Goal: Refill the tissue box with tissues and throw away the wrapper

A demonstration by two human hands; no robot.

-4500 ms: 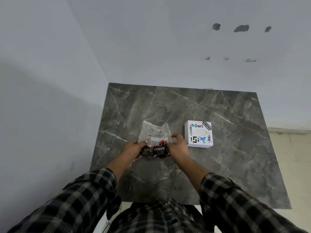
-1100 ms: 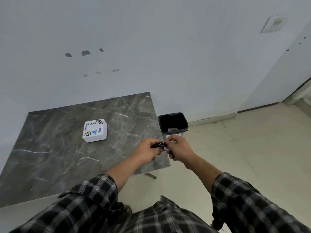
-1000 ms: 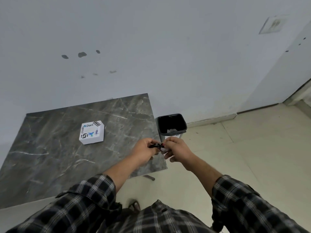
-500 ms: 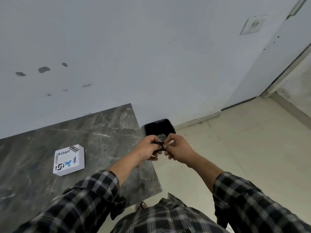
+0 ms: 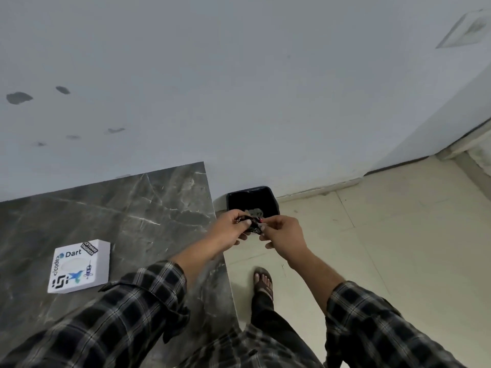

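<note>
The crumpled black and red wrapper (image 5: 253,224) is squeezed into a small wad between my two hands. My left hand (image 5: 230,231) pinches its left end and my right hand (image 5: 282,236) pinches its right end. Both hands hover just in front of the black waste bin (image 5: 272,200), which stands on the floor against the wall; a bit of grey rubbish lies inside. The white square tissue box (image 5: 79,265) with printed stickers sits on the dark marble table (image 5: 148,208), far to the left of my hands.
The table's right edge runs down beside my left forearm. Pale floor tiles (image 5: 385,235) spread to the right. My sandalled foot (image 5: 263,282) stands on the floor below my hands. A white wall is behind the bin and a door frame at far right.
I have turned from the table toward the bin, carrying the wrapper, now crushed small. My hands have come closer to the bin, and the tissue box has slid to the left of view.
</note>
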